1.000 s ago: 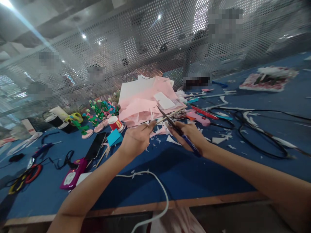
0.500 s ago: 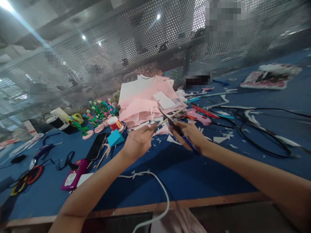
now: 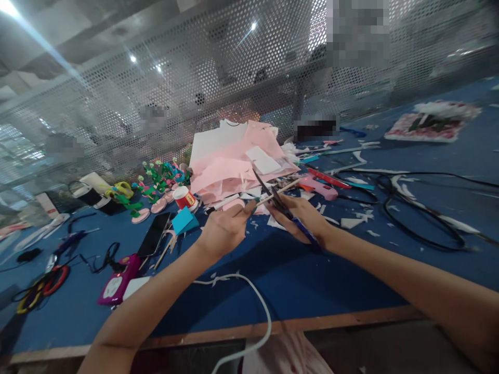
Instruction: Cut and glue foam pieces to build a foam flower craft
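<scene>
My left hand (image 3: 225,227) is closed, pinching one end of a thin pale stick (image 3: 289,186) between thumb and fingers. The stick slants up to the right, towards the pink glue gun (image 3: 320,188). Wrapped in my right hand (image 3: 310,217) is a pair of scissors (image 3: 286,209) with dark blades and a blue handle. Its blades are parted and cross the stick just right of my left fingertips. Whether they touch it I cannot tell. Paper scraps lie under and behind both hands.
Pink and white sheets (image 3: 222,174) pile up behind my hands. To the left are a red paper cup (image 3: 185,198), a blue folded paper (image 3: 184,222), a phone (image 3: 155,235), a purple device (image 3: 119,280) and small craft plants (image 3: 156,182). A white cable (image 3: 257,298) hangs over the table edge; black cable loops right.
The stick now shows longer and reaches further to the upper right past the blades. Both hands keep nearly the same place, with the left shifted very slightly.
</scene>
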`<action>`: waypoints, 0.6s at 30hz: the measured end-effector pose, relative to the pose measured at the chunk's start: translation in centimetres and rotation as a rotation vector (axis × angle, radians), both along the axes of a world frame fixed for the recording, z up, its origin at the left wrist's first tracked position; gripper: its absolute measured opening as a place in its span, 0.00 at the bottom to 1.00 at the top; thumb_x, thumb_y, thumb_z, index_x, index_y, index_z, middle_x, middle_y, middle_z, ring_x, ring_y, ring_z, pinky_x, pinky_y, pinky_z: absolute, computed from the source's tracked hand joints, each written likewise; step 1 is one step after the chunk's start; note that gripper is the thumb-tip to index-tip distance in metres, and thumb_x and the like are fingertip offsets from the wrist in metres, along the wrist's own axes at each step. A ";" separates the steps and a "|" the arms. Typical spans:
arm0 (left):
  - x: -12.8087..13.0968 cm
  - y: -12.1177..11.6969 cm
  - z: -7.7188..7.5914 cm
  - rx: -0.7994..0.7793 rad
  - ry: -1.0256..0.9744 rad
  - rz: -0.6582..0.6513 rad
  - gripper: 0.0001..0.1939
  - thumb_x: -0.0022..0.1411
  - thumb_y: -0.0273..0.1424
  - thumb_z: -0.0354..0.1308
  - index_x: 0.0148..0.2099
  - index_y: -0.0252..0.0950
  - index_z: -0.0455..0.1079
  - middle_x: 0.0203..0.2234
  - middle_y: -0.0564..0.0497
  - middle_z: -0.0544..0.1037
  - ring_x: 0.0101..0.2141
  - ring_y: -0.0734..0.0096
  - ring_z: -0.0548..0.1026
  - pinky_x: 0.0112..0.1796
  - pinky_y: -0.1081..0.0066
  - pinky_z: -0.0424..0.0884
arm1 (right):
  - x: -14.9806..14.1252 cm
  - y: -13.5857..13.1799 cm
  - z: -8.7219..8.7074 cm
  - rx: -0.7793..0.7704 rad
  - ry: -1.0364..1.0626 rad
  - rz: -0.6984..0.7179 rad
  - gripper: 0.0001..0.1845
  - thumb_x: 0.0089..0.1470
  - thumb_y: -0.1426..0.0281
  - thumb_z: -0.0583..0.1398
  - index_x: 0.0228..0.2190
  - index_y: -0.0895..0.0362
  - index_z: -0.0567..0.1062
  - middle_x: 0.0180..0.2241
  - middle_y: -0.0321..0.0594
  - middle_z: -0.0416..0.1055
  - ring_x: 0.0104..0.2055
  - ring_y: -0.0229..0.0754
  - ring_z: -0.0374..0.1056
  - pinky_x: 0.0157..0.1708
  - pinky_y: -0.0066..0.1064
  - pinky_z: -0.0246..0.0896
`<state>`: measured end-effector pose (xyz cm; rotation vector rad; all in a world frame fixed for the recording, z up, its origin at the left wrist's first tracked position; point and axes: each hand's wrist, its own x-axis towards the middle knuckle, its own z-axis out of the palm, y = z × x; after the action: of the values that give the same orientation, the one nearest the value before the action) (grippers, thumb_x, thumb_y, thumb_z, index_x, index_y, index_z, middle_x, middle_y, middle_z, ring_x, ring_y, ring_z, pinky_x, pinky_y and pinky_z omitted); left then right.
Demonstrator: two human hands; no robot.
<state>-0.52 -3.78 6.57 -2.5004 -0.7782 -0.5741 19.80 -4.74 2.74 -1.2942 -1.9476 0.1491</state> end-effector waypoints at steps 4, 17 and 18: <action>-0.4 0.2 0.7 0.132 -0.049 0.010 0.19 0.63 0.24 0.43 0.54 0.32 0.65 0.23 0.50 0.72 0.26 0.74 0.71 0.26 0.77 0.69 | 0.1 -0.3 0.7 -0.050 0.014 0.002 0.17 0.57 0.59 0.48 0.22 0.54 0.63 0.15 0.37 0.65 0.18 0.39 0.65 0.22 0.28 0.54; -0.1 -0.3 0.4 0.017 0.116 0.066 0.23 0.61 0.23 0.43 0.58 0.33 0.60 0.29 0.48 0.73 0.25 0.75 0.70 0.24 0.76 0.68 | -0.2 -0.2 0.3 0.008 -0.004 -0.024 0.12 0.55 0.61 0.48 0.27 0.55 0.64 0.23 0.42 0.71 0.23 0.41 0.67 0.25 0.30 0.56; -0.2 -0.2 0.5 0.042 0.093 0.072 0.22 0.62 0.23 0.43 0.58 0.33 0.61 0.27 0.49 0.73 0.25 0.74 0.70 0.25 0.77 0.68 | -0.2 -0.2 0.5 -0.014 0.000 -0.028 0.14 0.56 0.61 0.47 0.25 0.55 0.63 0.20 0.41 0.69 0.21 0.40 0.65 0.24 0.29 0.56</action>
<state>-0.71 -3.98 7.04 -2.4312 -0.8088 -0.4416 19.62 -4.96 3.23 -1.3305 -1.9311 0.1489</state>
